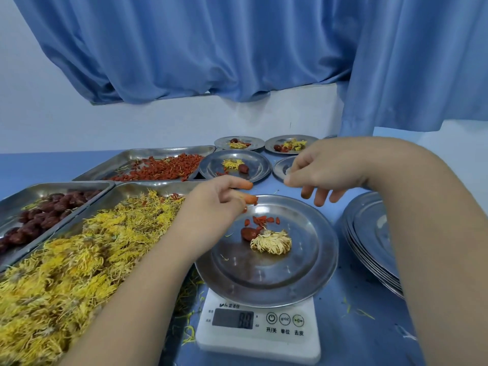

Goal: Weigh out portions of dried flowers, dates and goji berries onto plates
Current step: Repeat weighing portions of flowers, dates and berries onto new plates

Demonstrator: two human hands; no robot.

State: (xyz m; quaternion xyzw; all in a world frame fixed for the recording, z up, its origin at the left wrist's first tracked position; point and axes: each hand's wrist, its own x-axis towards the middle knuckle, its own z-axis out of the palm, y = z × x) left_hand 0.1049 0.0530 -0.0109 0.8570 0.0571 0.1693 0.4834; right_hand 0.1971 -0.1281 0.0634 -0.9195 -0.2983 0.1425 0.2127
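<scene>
Left grip (221, 199) pinches berries (255, 203) at the rim of the plate (311, 273) on the scale (258, 336). Right grip (324, 167) hovers beyond; I cannot tell if it holds anything. Flower (272, 241), date (248, 233) and some berries lie there, so this portion looks nearly done. Three filled plates (253, 175) sit behind, a stack (369, 233) waits right, and trays (126, 191) crowd the left.

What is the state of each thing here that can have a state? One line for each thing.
Scale: on, display lit, digits blurred.
Plate on scale: holds one date, one flower, several goji berries.
Left hand: at the plate's rim, seems to pinch goji berries.
Right hand: above the plate's far edge, fingers loosely curled, holding nothing visible.
Plate stack: top plate bare.
Flower tray: heaped.
Date tray: partly filled.
Goji tray: thin layer.
</scene>
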